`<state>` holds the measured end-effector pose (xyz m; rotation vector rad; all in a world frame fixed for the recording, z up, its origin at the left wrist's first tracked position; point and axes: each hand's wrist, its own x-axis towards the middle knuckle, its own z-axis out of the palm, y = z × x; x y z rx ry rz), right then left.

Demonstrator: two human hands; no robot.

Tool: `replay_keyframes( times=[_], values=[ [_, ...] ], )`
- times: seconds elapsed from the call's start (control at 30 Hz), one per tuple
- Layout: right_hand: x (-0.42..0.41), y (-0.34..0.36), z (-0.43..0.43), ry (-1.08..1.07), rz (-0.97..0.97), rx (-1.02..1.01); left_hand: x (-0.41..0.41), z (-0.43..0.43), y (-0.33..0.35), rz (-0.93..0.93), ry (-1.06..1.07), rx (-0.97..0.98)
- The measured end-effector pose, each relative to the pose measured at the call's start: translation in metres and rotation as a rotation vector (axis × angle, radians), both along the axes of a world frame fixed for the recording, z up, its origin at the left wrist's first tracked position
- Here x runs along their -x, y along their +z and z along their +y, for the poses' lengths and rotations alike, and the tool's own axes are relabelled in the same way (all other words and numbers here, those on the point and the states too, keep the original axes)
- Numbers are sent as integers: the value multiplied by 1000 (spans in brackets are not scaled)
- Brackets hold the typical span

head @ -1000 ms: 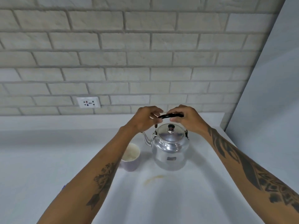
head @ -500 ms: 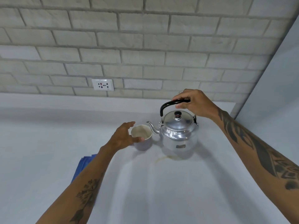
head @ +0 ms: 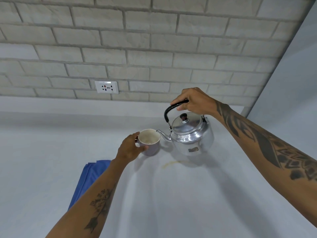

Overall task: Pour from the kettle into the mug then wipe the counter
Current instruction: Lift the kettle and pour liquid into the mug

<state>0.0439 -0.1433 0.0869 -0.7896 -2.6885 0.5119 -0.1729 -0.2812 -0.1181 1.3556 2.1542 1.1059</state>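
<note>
A shiny metal kettle [head: 192,134] with a black handle stands near the back of the white counter [head: 171,194], its spout pointing left at the mug's rim. My right hand [head: 193,101] grips the top of the handle. A pale mug [head: 149,141], white inside, stands just left of the spout. My left hand [head: 130,148] is wrapped around the mug's left side. A folded blue cloth [head: 87,179] lies on the counter under my left forearm, partly hidden by it. A thin brownish spill ring [head: 171,164] marks the counter in front of the kettle.
A brick wall runs along the back, with a white socket plate [head: 106,87] low on it. A plain grey wall [head: 295,74] closes off the right side. The counter stretches wide to the left and towards me.
My left hand left the kettle handle, dropped to the mug and closed around it. The right hand stays on the handle. The view shifted, bringing the blue cloth into sight.
</note>
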Motion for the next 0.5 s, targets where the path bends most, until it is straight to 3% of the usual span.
replay_keyframes(
  times=[0.5],
  values=[
    [34,15,1,48,-172,-90,1,-2,3,-44,-3,-30]
  ],
)
